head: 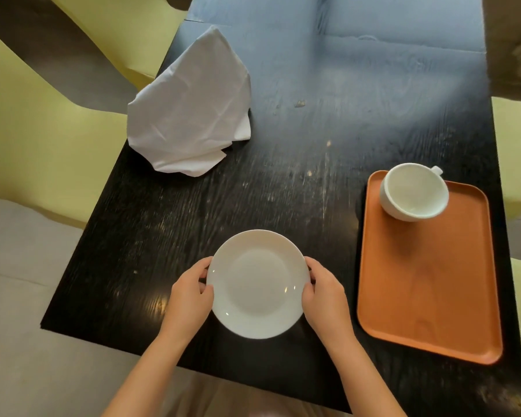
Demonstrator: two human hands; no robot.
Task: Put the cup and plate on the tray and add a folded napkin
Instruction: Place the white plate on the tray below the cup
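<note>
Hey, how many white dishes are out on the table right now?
2. The plate sits near the table's front edge, held at its rim by the left hand and right hand. The cup stands at the far end of the orange tray. None appears hidden.

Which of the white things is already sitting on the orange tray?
The cup, at the far end of the tray. The plate is off the tray, gripped by the left hand and right hand; the napkin lies on the table.

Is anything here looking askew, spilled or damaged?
Nothing is spilled or broken. The white cloth napkin lies crumpled, not neatly folded, at the far left of the black wooden table. A few pale crumbs or scuffs mark the tabletop.
</note>
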